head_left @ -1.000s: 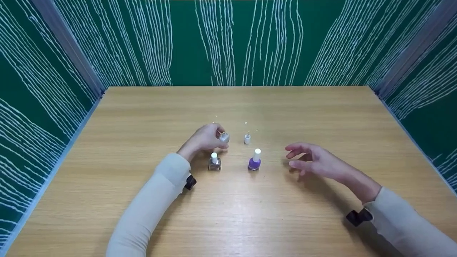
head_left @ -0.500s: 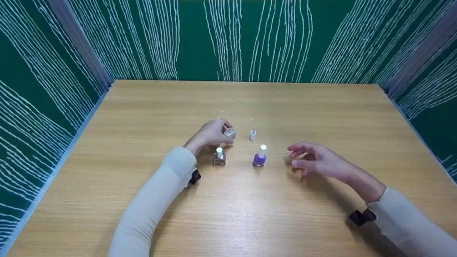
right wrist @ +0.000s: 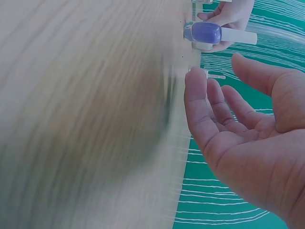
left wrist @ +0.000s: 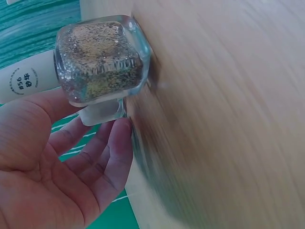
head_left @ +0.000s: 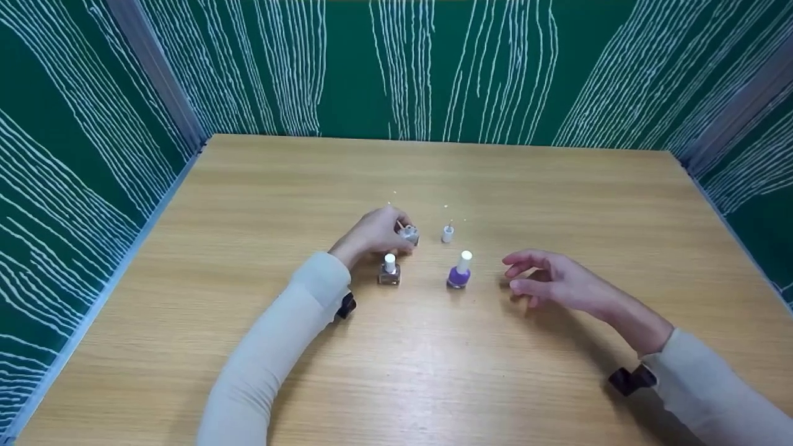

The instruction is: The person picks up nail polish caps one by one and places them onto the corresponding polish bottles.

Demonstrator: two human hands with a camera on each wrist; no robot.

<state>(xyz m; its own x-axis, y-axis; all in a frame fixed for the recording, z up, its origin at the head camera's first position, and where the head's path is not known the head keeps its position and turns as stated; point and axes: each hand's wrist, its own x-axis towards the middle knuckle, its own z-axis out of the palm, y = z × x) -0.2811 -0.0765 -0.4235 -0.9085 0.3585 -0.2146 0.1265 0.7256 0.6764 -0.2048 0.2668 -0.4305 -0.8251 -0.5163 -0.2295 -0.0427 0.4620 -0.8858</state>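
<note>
My left hand [head_left: 379, 231] grips a small pale nail polish bottle [head_left: 409, 234] by its sides, its uncapped neck upward. In the left wrist view a glitter nail polish bottle [left wrist: 102, 59] with a white cap stands in front and partly hides the pale one [left wrist: 101, 113]. To the right of the held bottle, a white cap [head_left: 448, 234] stands upside down with its brush pointing up. A purple nail polish bottle [head_left: 459, 276], its white cap on, stands between the hands. My right hand [head_left: 551, 279] hovers to its right, fingers loosely bent, holding nothing.
The wooden table [head_left: 347, 384] reaches back to a green wall [head_left: 353, 74] with white wavy lines. Some tiny white specks [head_left: 445, 206] lie behind the cap. Panels edge the table at left and right.
The view has shifted, so everything on the table appears a little further right. My left hand keeps its grip on the pale bottle. My right hand stays nearly in place.
</note>
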